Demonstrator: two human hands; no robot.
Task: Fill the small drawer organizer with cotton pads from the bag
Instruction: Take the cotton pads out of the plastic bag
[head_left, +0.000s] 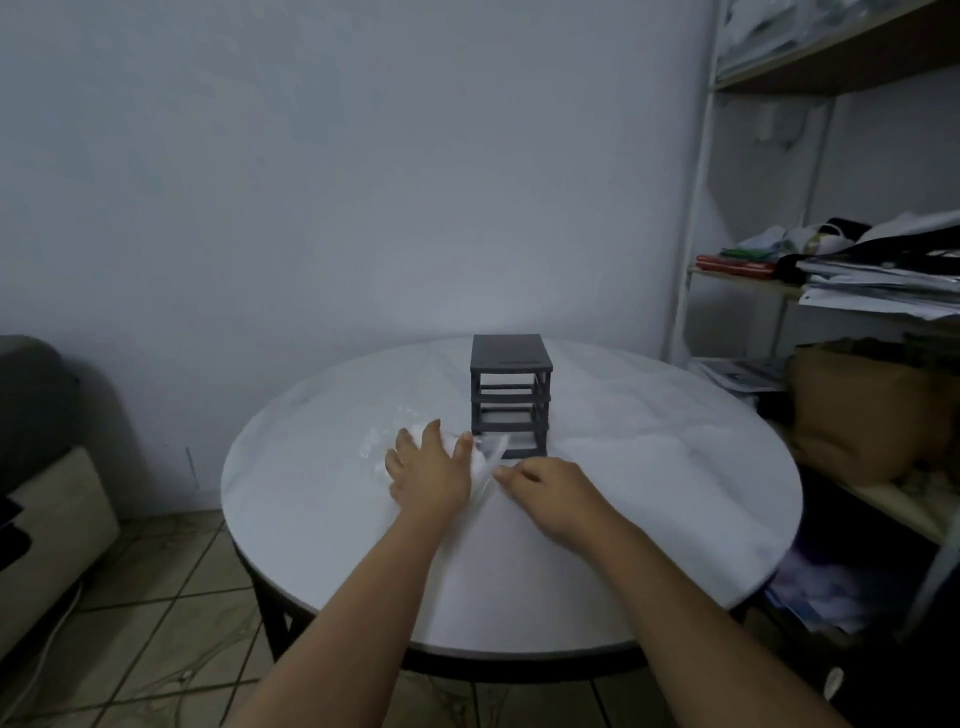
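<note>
The clear plastic bag (375, 441) is pressed down by the spread, straight fingers of the left hand (426, 470), and its edge is pinched by the curled right hand (550, 493). Just behind them the dark drawer organizer (510, 395) is set upright on the round white table (649, 519), with cluttered shelves (852, 291) at the right.

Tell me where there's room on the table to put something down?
Bare table lies right of the drawer organizer, out to the rim, and left of the bag. The middle is crowded: left hand and right hand are on the bag.
</note>
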